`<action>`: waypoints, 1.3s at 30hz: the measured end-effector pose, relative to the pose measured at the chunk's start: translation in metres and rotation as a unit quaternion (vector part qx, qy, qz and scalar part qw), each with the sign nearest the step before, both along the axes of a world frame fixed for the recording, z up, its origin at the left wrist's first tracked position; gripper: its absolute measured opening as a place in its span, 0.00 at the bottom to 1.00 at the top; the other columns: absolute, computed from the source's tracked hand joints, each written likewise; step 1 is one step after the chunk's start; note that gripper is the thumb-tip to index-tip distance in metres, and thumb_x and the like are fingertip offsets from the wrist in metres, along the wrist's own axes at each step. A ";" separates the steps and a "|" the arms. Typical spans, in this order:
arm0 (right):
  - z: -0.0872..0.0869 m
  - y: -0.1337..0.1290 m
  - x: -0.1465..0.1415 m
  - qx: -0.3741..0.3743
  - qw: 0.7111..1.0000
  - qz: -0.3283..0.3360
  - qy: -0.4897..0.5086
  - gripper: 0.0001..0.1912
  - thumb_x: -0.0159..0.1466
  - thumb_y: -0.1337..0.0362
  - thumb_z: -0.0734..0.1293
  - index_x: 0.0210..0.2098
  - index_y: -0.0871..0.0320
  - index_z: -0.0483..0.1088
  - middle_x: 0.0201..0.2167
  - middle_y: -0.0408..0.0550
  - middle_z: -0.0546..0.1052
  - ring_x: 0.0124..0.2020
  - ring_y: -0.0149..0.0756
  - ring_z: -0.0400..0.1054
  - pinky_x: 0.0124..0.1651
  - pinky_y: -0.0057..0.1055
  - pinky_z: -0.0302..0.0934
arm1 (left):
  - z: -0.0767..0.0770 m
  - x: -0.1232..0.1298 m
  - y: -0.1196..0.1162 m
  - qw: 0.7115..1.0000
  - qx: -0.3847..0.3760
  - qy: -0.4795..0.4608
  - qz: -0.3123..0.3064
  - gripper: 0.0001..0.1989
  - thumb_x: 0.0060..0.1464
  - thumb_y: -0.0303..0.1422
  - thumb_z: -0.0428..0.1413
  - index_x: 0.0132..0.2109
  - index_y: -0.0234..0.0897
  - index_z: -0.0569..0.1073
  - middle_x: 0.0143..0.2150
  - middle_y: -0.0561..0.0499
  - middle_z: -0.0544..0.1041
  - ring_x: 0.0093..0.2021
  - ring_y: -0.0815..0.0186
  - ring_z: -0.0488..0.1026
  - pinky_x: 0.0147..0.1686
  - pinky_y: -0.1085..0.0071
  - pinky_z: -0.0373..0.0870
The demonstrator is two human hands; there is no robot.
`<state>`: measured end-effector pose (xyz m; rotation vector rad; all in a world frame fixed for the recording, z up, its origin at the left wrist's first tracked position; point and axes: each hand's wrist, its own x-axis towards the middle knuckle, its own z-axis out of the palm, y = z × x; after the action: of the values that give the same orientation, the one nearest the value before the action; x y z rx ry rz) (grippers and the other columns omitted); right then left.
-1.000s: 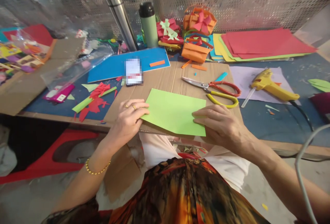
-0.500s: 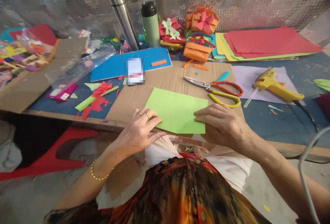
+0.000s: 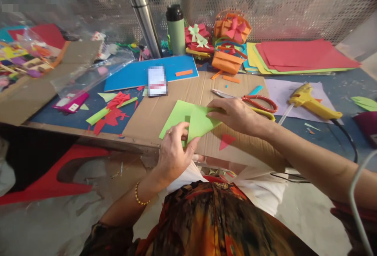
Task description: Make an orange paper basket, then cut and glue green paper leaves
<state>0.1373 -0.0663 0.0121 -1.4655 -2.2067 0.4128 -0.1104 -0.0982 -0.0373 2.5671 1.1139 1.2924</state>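
A light green sheet of paper [image 3: 176,116] lies on the cardboard, its right part bent over to the left as a raised flap. My left hand [image 3: 176,146] pinches the flap's lower left edge between thumb and fingers. At the flap's upper right, my right hand [image 3: 235,114] grips the paper with its fingers together. Just beyond the right hand are scissors [image 3: 259,102] with red and yellow handles, partly hidden by that hand. A small red paper triangle [image 3: 226,141] rests on the cardboard below the right hand.
A yellow glue gun [image 3: 312,101] lies on lilac paper at right, its cord trailing down. Coloured sheets [image 3: 309,53] are stacked behind. Orange paper bags [image 3: 226,61], a green bottle [image 3: 176,32] and a steel flask [image 3: 147,26] stand at the back. Red scraps [image 3: 113,116] lie at left.
The green sheet lay flat before; its right side is now lifted and folded leftward. My right hand moved up and left with it, and the red triangle came into view.
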 end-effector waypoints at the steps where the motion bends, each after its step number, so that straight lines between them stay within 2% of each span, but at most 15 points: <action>1: -0.002 0.006 -0.001 -0.006 1.000 0.000 0.005 0.06 0.72 0.64 0.67 0.40 0.55 0.77 0.33 0.48 0.81 0.32 0.39 0.73 0.38 0.35 0.63 | -0.001 0.000 0.000 1.000 -0.003 -0.005 0.005 0.15 0.76 0.39 0.52 0.62 0.37 0.69 0.38 0.49 0.78 0.36 0.62 0.76 0.41 0.66 0.75; 3: -0.007 0.015 -0.003 -0.007 1.000 0.007 0.014 0.07 0.72 0.63 0.66 0.41 0.53 0.78 0.34 0.48 0.81 0.34 0.40 0.73 0.39 0.36 0.64 | -0.002 0.000 0.002 1.000 0.014 0.019 0.010 0.16 0.76 0.37 0.51 0.64 0.36 0.69 0.40 0.47 0.79 0.38 0.61 0.78 0.43 0.65 0.75; 6: -0.017 0.024 -0.007 0.006 1.000 0.021 0.012 0.08 0.71 0.63 0.65 0.40 0.53 0.78 0.37 0.50 0.83 0.38 0.43 0.75 0.42 0.38 0.66 | -0.003 0.001 0.004 0.997 0.038 0.067 0.023 0.13 0.76 0.35 0.51 0.59 0.35 0.74 0.42 0.43 0.79 0.42 0.58 0.79 0.44 0.63 0.75; 9: -0.023 0.024 -0.010 0.023 1.000 0.008 -0.007 0.09 0.71 0.64 0.65 0.39 0.55 0.78 0.39 0.53 0.83 0.41 0.45 0.76 0.44 0.38 0.66 | -0.005 0.002 0.004 0.996 0.020 0.076 0.036 0.14 0.75 0.35 0.52 0.59 0.34 0.75 0.43 0.42 0.79 0.42 0.57 0.80 0.45 0.64 0.75; 14: -0.023 0.013 -0.012 0.034 0.999 -0.024 -0.020 0.09 0.72 0.64 0.64 0.40 0.57 0.77 0.38 0.52 0.83 0.39 0.41 0.76 0.42 0.35 0.63 | -0.006 0.003 0.004 0.996 0.019 0.077 0.043 0.14 0.75 0.37 0.53 0.58 0.33 0.76 0.47 0.40 0.79 0.43 0.57 0.81 0.44 0.64 0.76; 20: -0.021 0.004 -0.012 0.059 0.996 -0.048 -0.042 0.11 0.73 0.62 0.64 0.40 0.58 0.77 0.38 0.54 0.81 0.37 0.42 0.74 0.39 0.35 0.61 | -0.004 0.005 0.001 0.991 0.033 0.111 0.064 0.15 0.74 0.38 0.55 0.60 0.35 0.75 0.55 0.36 0.78 0.41 0.59 0.80 0.44 0.62 0.78; 24: -0.025 0.003 -0.010 0.090 0.991 -0.063 -0.075 0.10 0.72 0.62 0.65 0.39 0.58 0.76 0.37 0.55 0.79 0.37 0.44 0.73 0.38 0.37 0.61 | -0.003 0.006 0.000 0.987 0.065 0.129 0.072 0.12 0.73 0.35 0.56 0.56 0.34 0.77 0.54 0.35 0.79 0.47 0.55 0.81 0.46 0.60 0.78; 32: -0.032 0.003 -0.005 0.107 0.988 -0.077 -0.076 0.08 0.72 0.60 0.67 0.39 0.57 0.75 0.37 0.54 0.79 0.37 0.45 0.72 0.39 0.39 0.62 | -0.003 0.008 0.004 0.982 0.096 0.142 0.073 0.11 0.74 0.35 0.54 0.51 0.34 0.78 0.48 0.39 0.82 0.44 0.56 0.80 0.44 0.61 0.78; 35: -0.028 0.005 -0.006 0.113 0.991 -0.062 -0.044 0.09 0.72 0.64 0.64 0.37 0.57 0.75 0.35 0.54 0.80 0.36 0.44 0.73 0.40 0.39 0.63 | -0.002 0.006 0.004 0.988 0.071 0.124 0.060 0.16 0.75 0.39 0.53 0.60 0.34 0.75 0.51 0.38 0.82 0.48 0.53 0.81 0.48 0.59 0.78; 37: -0.020 0.004 -0.004 0.120 0.992 -0.036 0.000 0.09 0.72 0.65 0.63 0.37 0.56 0.74 0.35 0.54 0.80 0.36 0.43 0.73 0.40 0.40 0.65 | -0.001 0.005 0.002 0.994 0.022 0.093 0.054 0.27 0.74 0.44 0.54 0.71 0.35 0.65 0.57 0.35 0.81 0.54 0.51 0.81 0.52 0.57 0.79; 39: -0.011 0.001 0.002 0.120 0.992 -0.009 0.043 0.09 0.72 0.66 0.63 0.38 0.55 0.75 0.36 0.52 0.81 0.36 0.43 0.74 0.40 0.40 0.67 | 0.000 0.002 0.000 0.997 -0.028 0.063 0.046 0.36 0.73 0.45 0.56 0.78 0.35 0.54 0.60 0.34 0.80 0.56 0.51 0.80 0.53 0.56 0.79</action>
<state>0.1394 -0.0655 0.0015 -1.3132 -2.0930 0.1920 -0.1080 -0.0980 -0.0372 2.6166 1.2854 1.1118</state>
